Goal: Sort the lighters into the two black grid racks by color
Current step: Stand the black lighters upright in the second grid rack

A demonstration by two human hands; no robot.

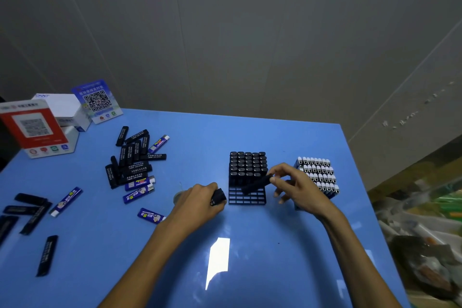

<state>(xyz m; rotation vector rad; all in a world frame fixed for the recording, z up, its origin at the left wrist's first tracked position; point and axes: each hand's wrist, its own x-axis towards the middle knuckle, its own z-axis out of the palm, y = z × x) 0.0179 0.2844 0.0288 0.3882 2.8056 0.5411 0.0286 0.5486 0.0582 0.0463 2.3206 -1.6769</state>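
A black grid rack (247, 198) stands mid-table, its far rows filled with black lighters (247, 161) and its near rows bare. To its right a second rack holds blue lighters with white caps (318, 172). My right hand (297, 186) pinches one black lighter (257, 184), tilted over the near cells of the black rack. My left hand (200, 204) rests just left of that rack, closed around a bunch of black lighters (218, 197). A loose pile of black and blue lighters (133, 165) lies at centre left.
More loose lighters (37, 215) are scattered along the left edge of the blue table (250, 270). White boxes and QR-code stands (37, 127) sit at the far left corner. Cluttered bags (425, 245) lie beyond the table's right edge.
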